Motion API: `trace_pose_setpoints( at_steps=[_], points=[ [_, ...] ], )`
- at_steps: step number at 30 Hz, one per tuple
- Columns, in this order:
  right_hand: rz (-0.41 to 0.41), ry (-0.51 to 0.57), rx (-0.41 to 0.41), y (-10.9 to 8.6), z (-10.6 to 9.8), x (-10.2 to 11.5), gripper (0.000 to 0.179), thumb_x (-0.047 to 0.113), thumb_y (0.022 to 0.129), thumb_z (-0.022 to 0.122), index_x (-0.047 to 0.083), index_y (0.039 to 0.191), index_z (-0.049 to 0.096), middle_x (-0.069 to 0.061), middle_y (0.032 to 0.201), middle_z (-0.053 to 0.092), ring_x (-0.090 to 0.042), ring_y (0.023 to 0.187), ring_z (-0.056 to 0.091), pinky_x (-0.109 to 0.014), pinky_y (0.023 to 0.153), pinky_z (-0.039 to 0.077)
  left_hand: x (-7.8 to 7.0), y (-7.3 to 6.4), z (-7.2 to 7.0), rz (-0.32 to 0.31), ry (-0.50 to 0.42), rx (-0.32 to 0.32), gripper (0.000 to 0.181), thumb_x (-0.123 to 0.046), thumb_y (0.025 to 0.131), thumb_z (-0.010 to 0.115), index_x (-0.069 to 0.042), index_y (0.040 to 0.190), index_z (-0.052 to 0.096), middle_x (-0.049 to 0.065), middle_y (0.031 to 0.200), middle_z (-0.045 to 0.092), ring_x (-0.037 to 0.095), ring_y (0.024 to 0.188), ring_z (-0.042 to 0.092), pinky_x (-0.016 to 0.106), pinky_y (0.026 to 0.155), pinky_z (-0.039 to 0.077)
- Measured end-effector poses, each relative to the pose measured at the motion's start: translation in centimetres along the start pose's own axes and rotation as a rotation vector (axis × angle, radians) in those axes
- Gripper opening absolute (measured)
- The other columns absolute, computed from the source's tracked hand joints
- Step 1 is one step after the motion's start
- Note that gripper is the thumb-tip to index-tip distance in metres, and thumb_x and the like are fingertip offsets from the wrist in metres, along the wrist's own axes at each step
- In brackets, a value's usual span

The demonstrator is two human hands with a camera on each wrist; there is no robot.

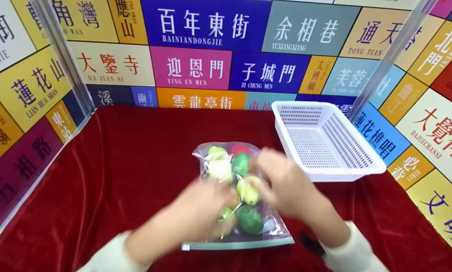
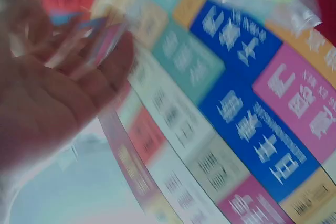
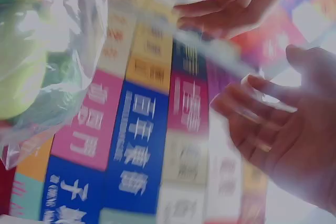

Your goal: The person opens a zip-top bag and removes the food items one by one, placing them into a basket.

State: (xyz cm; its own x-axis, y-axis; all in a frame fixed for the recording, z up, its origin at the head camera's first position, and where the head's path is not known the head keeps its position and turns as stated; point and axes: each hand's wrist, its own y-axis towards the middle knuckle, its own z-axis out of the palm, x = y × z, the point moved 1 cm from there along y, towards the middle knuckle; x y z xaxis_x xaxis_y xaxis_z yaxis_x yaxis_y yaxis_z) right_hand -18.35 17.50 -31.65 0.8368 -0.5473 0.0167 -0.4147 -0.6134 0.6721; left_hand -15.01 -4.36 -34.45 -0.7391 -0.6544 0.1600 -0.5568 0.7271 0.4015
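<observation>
A clear zip bag lies flat, its pale green zip strip and white slider toward me. Through the plastic show a yellow-green pear, dark green fruits and something red. Blurred by motion, my left hand is over the bag's left side, with relaxed, slightly bent fingers in the left wrist view. My right hand is over the bag's right side, its fingers loosely bent and holding nothing. Both hands partly cover the fruit.
A white slotted plastic basket stands at the back right. Dark red velvet cloth covers the table. Walls of colourful street-name signs enclose it, with clear upright posts at the corners. A dark object shows beside my right wrist.
</observation>
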Motion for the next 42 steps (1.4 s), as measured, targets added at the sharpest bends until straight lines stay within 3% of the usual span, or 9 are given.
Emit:
trace_pose_setpoints(
  at_steps=[2,4,7,12,16,20,26,35,42],
  points=[
    [-0.136,-0.022,-0.010,-1.0,0.4,1.4,0.019,0.023,0.085,0.077,0.010,0.089,0.064,0.000,0.082,0.060,-0.014,0.073,0.056,-0.027,0.063,0.050,-1.0,-2.6,0.8,0.121,-0.005,-0.046,0.041,-0.051,0.080,0.073,-0.016,0.101,0.065,-0.001,0.092,0.063,0.017,0.082,0.059,0.032,0.068,0.050],
    [-0.216,-0.041,0.018,-2.3,1.2,2.5,0.024,0.027,0.081,0.080,0.012,0.084,0.061,0.002,0.079,0.057,-0.012,0.068,0.053,-0.024,0.057,0.046,-1.6,-4.9,1.8,0.168,0.039,-0.085,0.050,-0.055,0.071,0.078,-0.017,0.100,0.062,-0.002,0.095,0.061,0.017,0.082,0.056,0.030,0.066,0.046],
    [-0.270,-0.056,0.095,-4.2,2.8,3.7,0.028,0.033,0.082,0.080,0.016,0.081,0.059,0.005,0.078,0.055,-0.009,0.067,0.051,-0.020,0.056,0.043,-1.6,-6.8,3.4,0.144,0.082,-0.121,0.051,-0.050,0.063,0.083,-0.018,0.092,0.056,-0.002,0.091,0.057,0.018,0.079,0.051,0.030,0.064,0.039],
    [-0.281,-0.072,0.200,-6.4,4.8,4.6,0.028,0.041,0.087,0.074,0.017,0.085,0.060,0.006,0.082,0.055,-0.009,0.069,0.049,-0.019,0.060,0.042,-0.9,-8.1,5.0,0.104,0.143,-0.141,0.029,-0.024,0.067,0.075,-0.017,0.084,0.052,0.000,0.085,0.055,0.020,0.075,0.049,0.030,0.060,0.038],
    [-0.268,-0.074,0.234,-7.1,5.6,4.9,0.029,0.042,0.089,0.072,0.017,0.084,0.059,0.005,0.082,0.054,-0.010,0.069,0.048,-0.021,0.060,0.042,-0.5,-8.9,5.4,0.098,0.173,-0.123,0.020,-0.019,0.070,0.071,-0.017,0.080,0.054,0.000,0.081,0.055,0.021,0.074,0.050,0.031,0.059,0.038],
    [-0.249,-0.069,0.243,-7.3,5.9,5.1,0.029,0.041,0.089,0.072,0.016,0.083,0.058,0.005,0.080,0.052,-0.010,0.068,0.046,-0.021,0.059,0.040,-0.3,-9.1,5.5,0.086,0.128,-0.173,0.016,-0.019,0.070,0.070,-0.016,0.078,0.056,-0.001,0.078,0.054,0.019,0.071,0.048,0.029,0.058,0.037],
    [-0.219,-0.093,0.232,-6.1,6.2,5.4,0.028,0.043,0.089,0.071,0.017,0.091,0.062,0.004,0.088,0.058,-0.010,0.072,0.053,-0.023,0.061,0.046,0.0,-8.3,5.6,0.065,-0.039,-0.265,0.024,-0.021,0.069,0.074,-0.015,0.083,0.057,-0.003,0.081,0.053,0.016,0.073,0.045,0.025,0.059,0.037],
    [-0.233,-0.080,0.036,-1.9,6.3,6.6,0.021,0.032,0.089,0.074,0.014,0.094,0.065,0.002,0.093,0.064,-0.012,0.085,0.063,-0.025,0.077,0.053,1.5,-5.9,5.4,0.028,-0.359,-0.378,0.027,-0.015,0.074,0.077,-0.013,0.094,0.059,-0.006,0.095,0.058,0.011,0.079,0.046,0.023,0.071,0.039],
    [-0.198,-0.081,-0.003,-0.4,6.4,6.7,0.017,0.026,0.089,0.074,0.012,0.091,0.064,0.002,0.091,0.062,-0.012,0.084,0.062,-0.025,0.079,0.051,2.2,-4.9,4.9,-0.018,-0.518,-0.401,0.023,-0.005,0.078,0.075,-0.013,0.090,0.058,-0.007,0.090,0.059,0.008,0.078,0.044,0.016,0.068,0.037]
  ],
)
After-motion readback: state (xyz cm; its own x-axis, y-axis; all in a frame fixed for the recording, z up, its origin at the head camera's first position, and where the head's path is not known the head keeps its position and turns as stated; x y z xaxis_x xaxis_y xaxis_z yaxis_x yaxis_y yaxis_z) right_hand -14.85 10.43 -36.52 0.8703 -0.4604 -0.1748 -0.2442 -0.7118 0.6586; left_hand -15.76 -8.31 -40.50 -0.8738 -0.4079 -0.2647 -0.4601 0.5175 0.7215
